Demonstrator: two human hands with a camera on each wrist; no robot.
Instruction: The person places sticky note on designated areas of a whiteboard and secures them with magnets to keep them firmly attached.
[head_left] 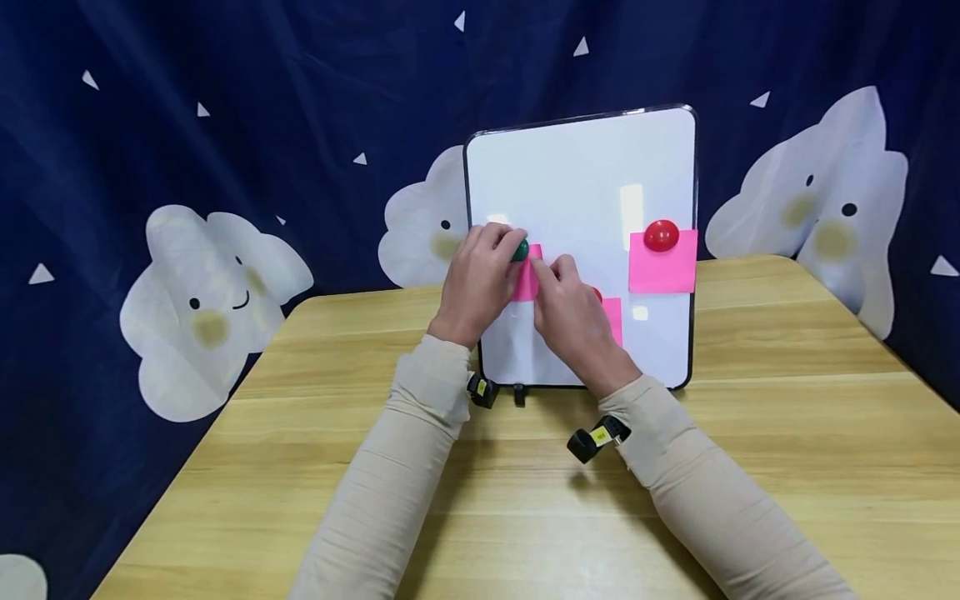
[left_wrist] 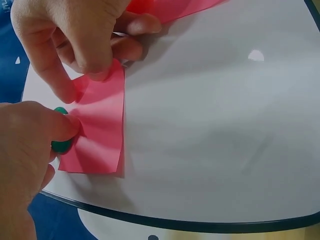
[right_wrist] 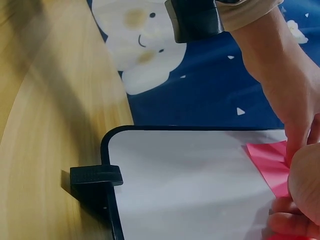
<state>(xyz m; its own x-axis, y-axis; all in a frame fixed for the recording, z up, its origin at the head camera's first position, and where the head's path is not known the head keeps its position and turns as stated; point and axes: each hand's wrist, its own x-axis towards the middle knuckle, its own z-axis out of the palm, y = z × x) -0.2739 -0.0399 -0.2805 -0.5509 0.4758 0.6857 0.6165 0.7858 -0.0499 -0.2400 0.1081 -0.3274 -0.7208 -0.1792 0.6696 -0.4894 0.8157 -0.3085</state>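
Observation:
A whiteboard (head_left: 562, 183) stands upright on the table, and both hands are at its left part. My left hand (head_left: 475, 283) pinches a round green magnet (left_wrist: 61, 146) against a pink sticky note (left_wrist: 102, 130). On that same note is my right hand (head_left: 573, 321), its thumb and forefinger gripping the edge nearest it. In the left wrist view the note bulges slightly off the board. Behind the right hand a second pink note (head_left: 613, 319) shows beside a red magnet (head_left: 597, 294), both partly hidden. A third pink note (head_left: 660, 273) hangs at the right under another red magnet (head_left: 662, 236).
Black feet (right_wrist: 95, 175) hold the board's lower edge on the wooden table (head_left: 315, 433). A dark blue curtain (head_left: 315, 75) with white clouds hangs close behind. Each wrist carries a small black camera mount (head_left: 588, 444).

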